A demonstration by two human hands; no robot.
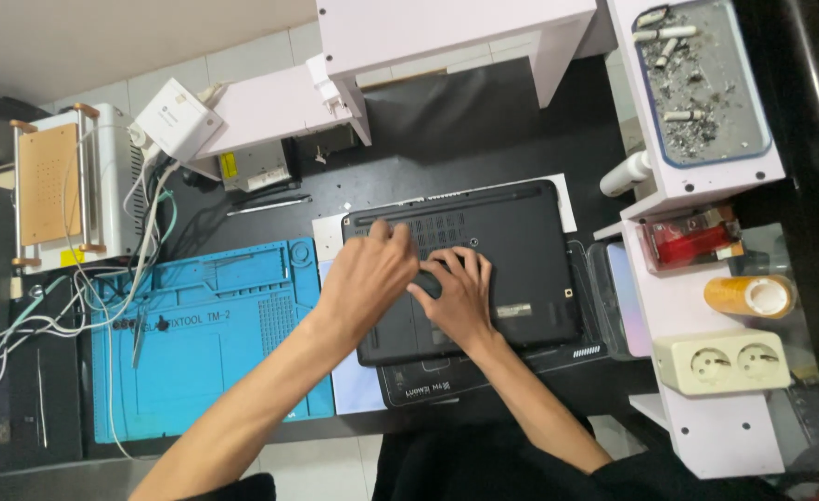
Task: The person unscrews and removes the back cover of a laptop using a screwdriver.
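Here, far left on the black table (484, 139): a white machine with an orange plate (52, 186), loose white cables (66, 297) trailing down from it. Next, a blue repair mat (205, 343), its moulded compartments mostly bare; a thin tool (139, 339) lies at its left edge.

Centre: black laptop (484, 278), turned base-up, resting on white sheets and a dark mat. Left hand (368, 278) lies flat on the base near the vent grille, fingers spread and holding nothing. Right hand (456, 297) sits just beside it, fingers bent and pressing on the panel; whether anything small is under them I cannot tell.

Progress, as a judgement: the bottom cover looks still seated all round, no gap showing, no removed screws visible on the mat. Work appears early, with the opening still to do.

Right: pale pink shelf unit (706, 306). On top, a blue-rimmed tray (706, 83) holding ash and cigarette ends. Below, a red-and-clear box (692, 237), an orange roll (753, 295), a cream double socket (720, 362).
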